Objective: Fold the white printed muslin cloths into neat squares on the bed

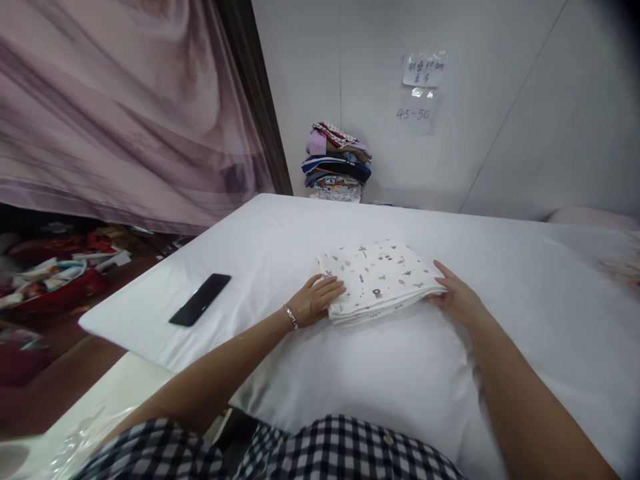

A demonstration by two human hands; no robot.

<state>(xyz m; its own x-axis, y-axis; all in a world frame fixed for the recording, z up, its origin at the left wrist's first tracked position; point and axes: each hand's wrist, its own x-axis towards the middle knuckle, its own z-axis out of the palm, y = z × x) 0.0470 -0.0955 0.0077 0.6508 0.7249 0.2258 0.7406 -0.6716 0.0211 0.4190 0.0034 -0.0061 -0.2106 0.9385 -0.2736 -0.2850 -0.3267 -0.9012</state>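
A folded white cloth with small printed figures (377, 277) lies on the white sheet of the table (280, 233). My left hand (315, 300) rests against the cloth's left edge, fingers together and slipped under its side. My right hand (455, 297) presses the right edge, fingers extended along it with the thumb beneath. Both hands grip the folded cloth from its two sides. A metal bracelet (291, 317) sits on my left wrist.
A black phone (201, 299) lies on the sheet to the left. A stack of folded coloured clothes (336, 162) stands at the far edge against the wall. Pink drapery (125, 113) hangs at left, with loose garments (50, 277) on the floor below.
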